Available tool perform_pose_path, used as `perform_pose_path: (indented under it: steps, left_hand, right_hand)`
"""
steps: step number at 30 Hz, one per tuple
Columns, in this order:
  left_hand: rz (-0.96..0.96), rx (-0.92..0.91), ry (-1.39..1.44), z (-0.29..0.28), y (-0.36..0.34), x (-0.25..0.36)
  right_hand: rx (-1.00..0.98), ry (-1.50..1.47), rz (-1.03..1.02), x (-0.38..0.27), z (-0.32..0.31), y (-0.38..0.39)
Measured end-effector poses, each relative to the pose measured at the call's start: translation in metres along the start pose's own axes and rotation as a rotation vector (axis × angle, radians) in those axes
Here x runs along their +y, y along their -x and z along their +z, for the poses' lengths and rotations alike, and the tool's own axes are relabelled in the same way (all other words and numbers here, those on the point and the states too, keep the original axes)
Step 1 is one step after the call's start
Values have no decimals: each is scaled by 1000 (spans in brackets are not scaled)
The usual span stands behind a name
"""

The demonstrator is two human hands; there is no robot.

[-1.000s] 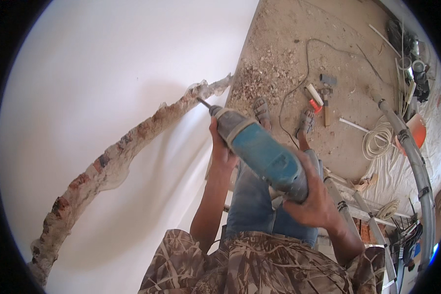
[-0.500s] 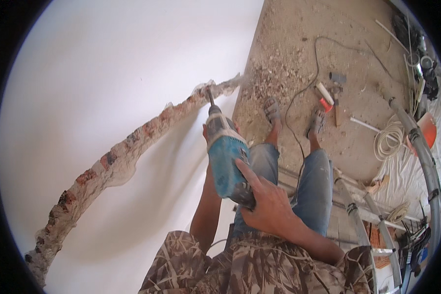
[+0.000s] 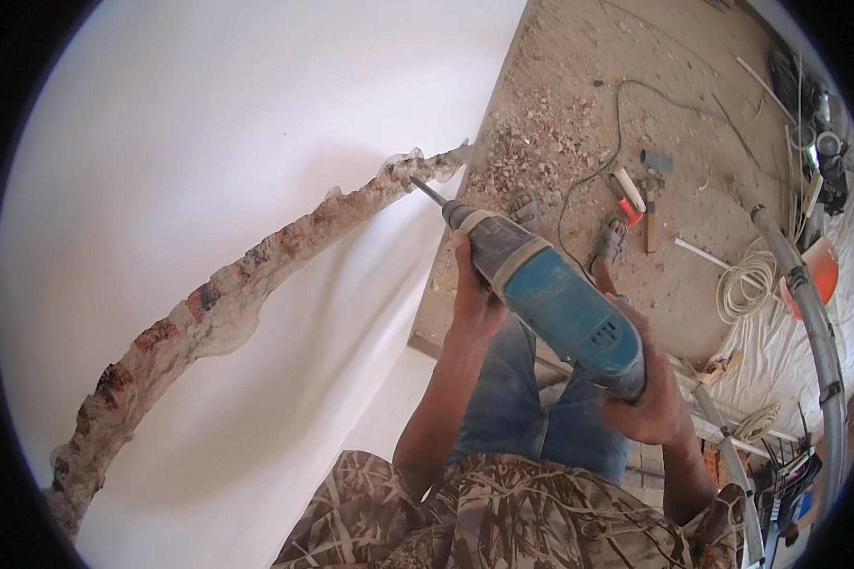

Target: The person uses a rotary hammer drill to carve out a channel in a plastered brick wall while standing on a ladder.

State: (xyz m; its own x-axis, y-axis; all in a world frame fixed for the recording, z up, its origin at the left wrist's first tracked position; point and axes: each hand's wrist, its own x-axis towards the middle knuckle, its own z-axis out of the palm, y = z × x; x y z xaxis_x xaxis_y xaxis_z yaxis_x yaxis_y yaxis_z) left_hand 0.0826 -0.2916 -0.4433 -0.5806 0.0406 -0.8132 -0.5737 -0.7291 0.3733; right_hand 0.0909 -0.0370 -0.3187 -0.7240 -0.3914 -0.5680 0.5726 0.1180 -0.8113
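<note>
Both my hands hold a blue and grey rotary hammer (image 3: 569,303), tilted across my front. My left hand (image 3: 474,289) is closed round its front part, just behind the chuck. At the rear, my right hand (image 3: 655,394) wraps the handle, which is partly hidden by the body. The pointed chisel bit (image 3: 428,191) reaches up and left, its tip at the lower edge of a rough groove (image 3: 299,237) cut in the white wall (image 3: 190,142). Reddish brick and crumbled plaster show inside the groove.
Rubble (image 3: 541,128) covers the dusty floor along the wall. A black cord (image 3: 619,128) winds past my feet. A hammer (image 3: 651,204) and a red and white tube-like object (image 3: 630,197) lie right of them. Farther right are coiled cable (image 3: 745,284) and a metal ladder (image 3: 807,284).
The rotary hammer has swung, its rear end moving right and its bit now slanting more. My left hand has come into clear view under its front; my right hand has moved right with the handle.
</note>
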Motion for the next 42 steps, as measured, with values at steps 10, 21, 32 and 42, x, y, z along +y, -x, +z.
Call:
perform_pose_path:
  steps: [10, 21, 32, 42]
  left_hand:
    - [-47, -19, 21, -13, -35, 42]
    - [-107, -224, 90, -55, -48, 67]
    - [-198, 39, 591, -47, -5, 72]
    - [-251, -100, 588, -22, 12, 59]
  right_hand:
    - [-3, 101, -67, -39, 24, -56]
    - [-106, 167, 146, -42, 69, -73]
    - [-105, 378, -107, -22, 115, -42]
    - [-163, 372, -103, -25, 96, -26]
